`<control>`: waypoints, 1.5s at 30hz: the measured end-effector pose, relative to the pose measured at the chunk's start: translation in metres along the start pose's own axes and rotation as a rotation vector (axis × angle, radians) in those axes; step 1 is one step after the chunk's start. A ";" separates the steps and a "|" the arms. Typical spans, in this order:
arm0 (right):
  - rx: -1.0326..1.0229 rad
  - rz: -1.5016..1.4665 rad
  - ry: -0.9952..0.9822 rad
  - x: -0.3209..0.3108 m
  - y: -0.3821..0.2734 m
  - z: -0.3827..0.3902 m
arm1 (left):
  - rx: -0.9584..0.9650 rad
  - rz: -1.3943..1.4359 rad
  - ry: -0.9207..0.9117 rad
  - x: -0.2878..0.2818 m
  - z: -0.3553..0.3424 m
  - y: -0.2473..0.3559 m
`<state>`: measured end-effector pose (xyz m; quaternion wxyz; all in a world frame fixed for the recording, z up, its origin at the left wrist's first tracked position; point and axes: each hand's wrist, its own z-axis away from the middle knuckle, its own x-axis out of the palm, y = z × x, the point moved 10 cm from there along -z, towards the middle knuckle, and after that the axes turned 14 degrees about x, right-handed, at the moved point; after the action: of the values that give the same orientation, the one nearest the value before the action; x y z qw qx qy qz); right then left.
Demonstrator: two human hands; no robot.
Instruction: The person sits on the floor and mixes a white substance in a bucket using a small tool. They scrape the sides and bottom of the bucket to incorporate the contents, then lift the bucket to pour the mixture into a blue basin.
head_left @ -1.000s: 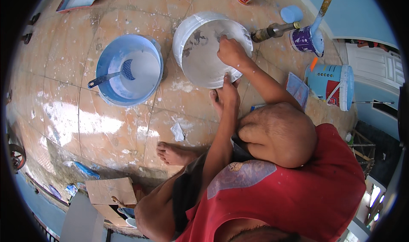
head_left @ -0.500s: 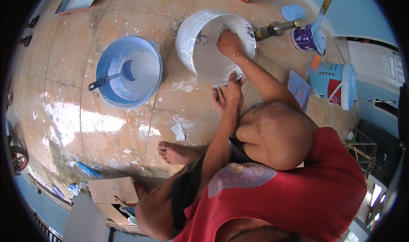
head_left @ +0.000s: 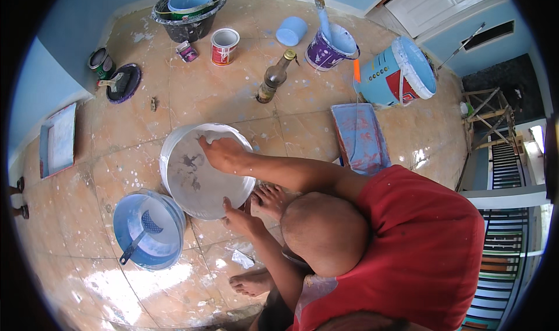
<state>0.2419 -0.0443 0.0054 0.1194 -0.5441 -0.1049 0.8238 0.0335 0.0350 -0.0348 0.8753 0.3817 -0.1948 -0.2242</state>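
Note:
A white bucket stands on the tiled floor in front of me, its inside coated pale grey with darker patches. My left hand grips its near rim, thumb over the edge and the other fingers outside. Inside the bucket is my right hand, near the far wall. Its fingers are curled, with one digit pointing toward the wall; whether anything is in them is hidden. Left of the bucket, a blue tub holds a blue perforated scoop with a dark handle.
Beyond the bucket stand a glass bottle, a red-and-white can and a purple paint pail with a brush. A light-blue bucket and a paint tray lie to the right. Another tray is far left.
The view has turned, bringing more of the far wall and the right side into sight. My left hand keeps its hold on the rim, and my right hand stays inside the bucket.

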 end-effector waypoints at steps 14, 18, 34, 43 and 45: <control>0.134 -0.144 0.116 0.014 0.014 -0.004 | 0.048 0.201 -0.135 0.005 -0.015 -0.032; 0.042 0.070 0.244 0.000 -0.011 -0.003 | -0.029 0.309 -0.145 0.017 -0.004 -0.039; -0.005 -0.141 0.168 0.038 -0.019 -0.049 | -0.064 0.314 -0.104 0.033 0.006 -0.026; 0.096 -0.338 -0.185 0.055 -0.026 -0.015 | -0.182 0.377 -0.060 0.029 0.009 -0.055; -0.046 -0.219 0.075 0.039 -0.021 -0.017 | -0.270 0.385 -0.028 0.034 0.018 -0.057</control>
<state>0.2441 -0.0112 -0.0290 0.1998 -0.5626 -0.1780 0.7822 0.0386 -0.0289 -0.0602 0.9422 0.2140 -0.2443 -0.0821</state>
